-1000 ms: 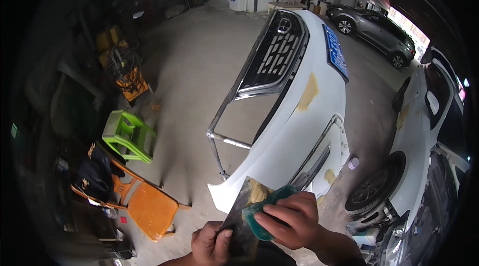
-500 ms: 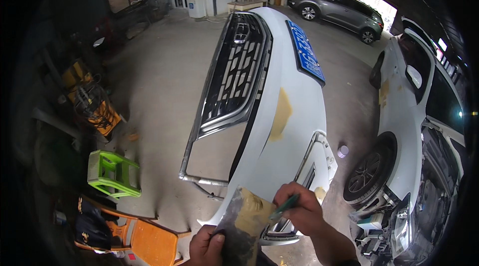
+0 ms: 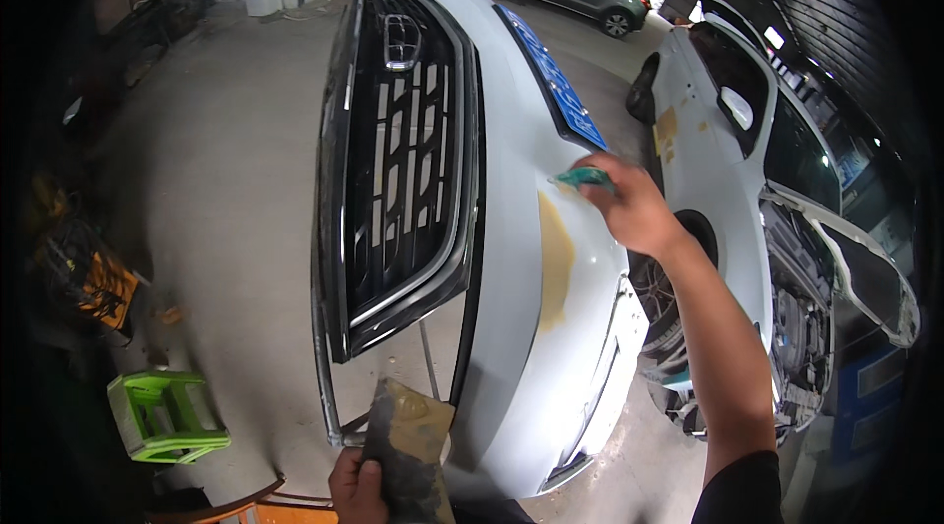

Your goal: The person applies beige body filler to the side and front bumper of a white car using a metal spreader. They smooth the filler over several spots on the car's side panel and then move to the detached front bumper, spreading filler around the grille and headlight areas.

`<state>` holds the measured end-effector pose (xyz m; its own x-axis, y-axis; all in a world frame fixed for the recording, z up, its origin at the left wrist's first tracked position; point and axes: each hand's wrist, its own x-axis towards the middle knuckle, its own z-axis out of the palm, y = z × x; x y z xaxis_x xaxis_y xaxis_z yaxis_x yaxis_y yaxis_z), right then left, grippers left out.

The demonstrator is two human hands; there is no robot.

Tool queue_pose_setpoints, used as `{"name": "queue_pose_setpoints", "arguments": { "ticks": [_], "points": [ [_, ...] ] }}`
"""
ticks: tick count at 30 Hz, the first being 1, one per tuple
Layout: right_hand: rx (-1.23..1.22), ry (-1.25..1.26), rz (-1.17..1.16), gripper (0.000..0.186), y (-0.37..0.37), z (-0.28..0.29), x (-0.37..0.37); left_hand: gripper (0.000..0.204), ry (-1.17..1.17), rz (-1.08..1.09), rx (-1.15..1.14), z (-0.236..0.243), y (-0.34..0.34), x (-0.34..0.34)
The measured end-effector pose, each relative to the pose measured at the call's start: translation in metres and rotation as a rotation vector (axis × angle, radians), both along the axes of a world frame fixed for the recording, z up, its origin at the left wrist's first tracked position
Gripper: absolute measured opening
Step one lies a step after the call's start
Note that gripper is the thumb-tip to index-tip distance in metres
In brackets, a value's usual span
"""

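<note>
Hiding scraper (image 3: 580,176) blade, right hand (image 3: 629,209)

- A right hand (image 3: 634,209) presses a green spreader (image 3: 582,177) against a white car bumper (image 3: 511,259), just above a tan patch of filler (image 3: 556,263).
- The left hand (image 3: 356,487) holds a smeared mixing board (image 3: 408,445) low beside the black grille (image 3: 403,160).
- A green stool (image 3: 162,416) stands on the concrete floor (image 3: 226,180).

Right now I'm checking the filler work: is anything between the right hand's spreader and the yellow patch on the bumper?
Nothing visible. The right hand holds the green spreader against the white bumper, just above the yellow filler patch, with bare panel between them.
</note>
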<state>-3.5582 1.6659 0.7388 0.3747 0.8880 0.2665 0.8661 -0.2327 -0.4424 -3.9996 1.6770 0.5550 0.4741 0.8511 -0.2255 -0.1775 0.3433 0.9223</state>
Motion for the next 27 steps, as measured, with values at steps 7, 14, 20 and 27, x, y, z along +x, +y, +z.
{"name": "queue_pose_setpoints", "arguments": {
  "ticks": [7, 14, 20, 27],
  "points": [
    [-0.184, -0.139, 0.035, 0.025, 0.051, -0.012, 0.014, 0.021, 0.111, -0.007, 0.023, -0.018, 0.055, -0.013],
    [-0.139, -0.129, 0.093, 0.031, 0.049, -0.019, 0.011, 0.021, 0.073, -0.015, 0.002, -0.021, 0.064, -0.004],
    [-0.146, -0.098, 0.060, 0.032, 0.058, -0.016, 0.007, 0.020, 0.044, -0.022, -0.010, -0.017, 0.060, -0.003],
    [-0.160, -0.081, 0.042, 0.033, 0.059, -0.019, 0.019, 0.021, 0.078, -0.037, -0.018, -0.021, 0.061, -0.001]
  ]
}}
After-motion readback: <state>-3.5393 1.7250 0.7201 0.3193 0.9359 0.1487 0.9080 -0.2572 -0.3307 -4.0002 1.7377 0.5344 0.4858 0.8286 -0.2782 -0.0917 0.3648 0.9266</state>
